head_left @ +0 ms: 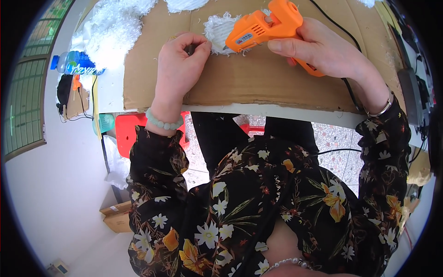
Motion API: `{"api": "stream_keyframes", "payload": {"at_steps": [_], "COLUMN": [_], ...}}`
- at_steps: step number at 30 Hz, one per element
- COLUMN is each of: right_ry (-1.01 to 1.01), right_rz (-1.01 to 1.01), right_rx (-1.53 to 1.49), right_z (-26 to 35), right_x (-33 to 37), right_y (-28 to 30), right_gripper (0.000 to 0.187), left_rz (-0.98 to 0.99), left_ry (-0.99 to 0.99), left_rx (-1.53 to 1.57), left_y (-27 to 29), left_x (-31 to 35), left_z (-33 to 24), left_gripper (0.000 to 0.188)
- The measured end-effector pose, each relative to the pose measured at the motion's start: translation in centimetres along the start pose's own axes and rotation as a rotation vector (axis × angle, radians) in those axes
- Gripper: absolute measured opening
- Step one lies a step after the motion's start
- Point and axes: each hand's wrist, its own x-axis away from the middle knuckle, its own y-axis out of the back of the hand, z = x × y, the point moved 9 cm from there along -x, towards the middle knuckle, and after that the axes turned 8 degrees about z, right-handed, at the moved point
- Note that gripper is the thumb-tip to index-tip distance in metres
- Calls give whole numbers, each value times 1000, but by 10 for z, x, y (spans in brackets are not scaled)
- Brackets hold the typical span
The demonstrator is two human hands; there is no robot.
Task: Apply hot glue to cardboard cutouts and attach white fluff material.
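My right hand is wrapped around the handle of an orange hot glue gun, its black cord trailing off to the right. The gun's nozzle points down and left, onto a small white piece of fringed, fluffy fabric lying on brown cardboard. At the left edge of that fabric, my left hand is closed, thumb and forefinger pinched together against it. The gun covers the fabric's right part, and my curled fingers hide most of what lies under them.
A big heap of white shaggy material lies at the far left, beside a clear bottle with a blue cap. Another white fabric piece is at the back. A red stool stands below the table's front edge. Black cords run along the right.
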Motion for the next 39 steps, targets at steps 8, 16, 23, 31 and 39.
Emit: {"api": "stream_keyframes", "payload": {"at_steps": [8,16,23,31,39], "right_ry": [-52,21,-20,26,-16], "right_rz": [7,-12,-183,-235,-219], "right_rx": [12,-148,-435,-464,-488], "right_z": [-1,-1,-28,-51,-95], "right_x": [3,8,29,38,24], "right_y": [4,16,36,54,68], "right_gripper": [44,38,36,41,43], "left_rz": [-5,-51,-37,86,106], "left_ry": [105,3,-234,-444,-511], "left_rx": [15,156,-325,-736,-815], "left_y": [-2,-4,10,-30,-38], "left_x": [0,-9,28,55,47], "left_z": [-4,0,-13,-41,-54], "left_gripper": [16,21,23,54,65]}}
